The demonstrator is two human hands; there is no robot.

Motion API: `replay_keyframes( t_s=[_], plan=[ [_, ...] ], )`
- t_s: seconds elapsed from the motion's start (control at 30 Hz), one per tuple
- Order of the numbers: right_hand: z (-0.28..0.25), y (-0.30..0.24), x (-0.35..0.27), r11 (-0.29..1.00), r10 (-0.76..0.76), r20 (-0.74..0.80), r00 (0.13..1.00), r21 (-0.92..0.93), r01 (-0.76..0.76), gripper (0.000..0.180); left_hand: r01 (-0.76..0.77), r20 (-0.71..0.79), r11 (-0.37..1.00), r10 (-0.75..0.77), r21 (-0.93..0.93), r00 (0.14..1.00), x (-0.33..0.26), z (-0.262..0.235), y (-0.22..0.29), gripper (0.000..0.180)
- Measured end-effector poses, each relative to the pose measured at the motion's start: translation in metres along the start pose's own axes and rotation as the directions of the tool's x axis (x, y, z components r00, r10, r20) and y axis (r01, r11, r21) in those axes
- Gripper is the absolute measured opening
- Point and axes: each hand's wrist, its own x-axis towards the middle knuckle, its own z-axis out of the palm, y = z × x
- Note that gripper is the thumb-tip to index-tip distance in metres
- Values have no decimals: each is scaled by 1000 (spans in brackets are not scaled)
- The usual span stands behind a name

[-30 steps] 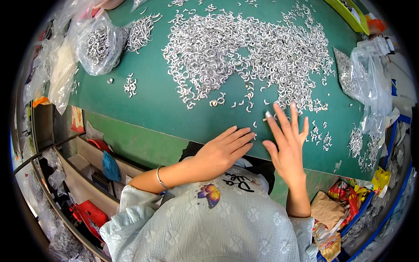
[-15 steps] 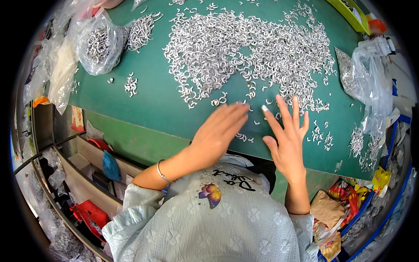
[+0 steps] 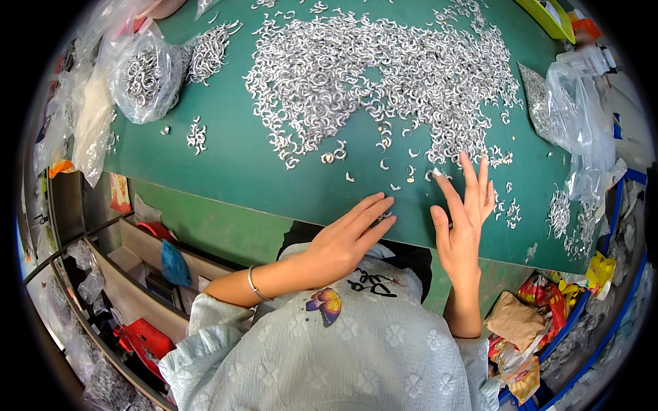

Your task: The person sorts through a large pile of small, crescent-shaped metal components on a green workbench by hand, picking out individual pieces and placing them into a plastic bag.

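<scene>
Small silver crescent-shaped metal pieces lie in a wide pile over the middle of the green table. My left hand rests low at the table's front edge, palm down, its fingers stretched out to the right. A few pieces show by its fingertips; what lies beneath the palm is hidden. To the right, my right hand is spread, holding nothing I can see. Its fingertips touch or nearly touch the pile's lower right border. Several loose crescents are scattered between the pile and both hands.
Clear bags of metal pieces stand at the far left and far right. Smaller heaps lie at the left and right. A yellow-green bin sits at the back right. Below left is an open drawer.
My left hand has drawn back toward me to the table's front edge. My right hand has come slightly nearer to me, and more loose pieces show between the pile and my hands.
</scene>
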Motion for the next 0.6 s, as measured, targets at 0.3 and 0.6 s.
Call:
replay_keyframes(
  t_s=[0.3,0.6],
  plan=[
    [3,-3,-10,995,24,-3,1000,-98,-24,33,137,-227,984,-108,115,968,8,-9,-8,49],
    [0,-7,-13,999,-35,111,993,10,34,37,98,-181,992,-83,77,980,11,-6,-7,56]
  ],
)
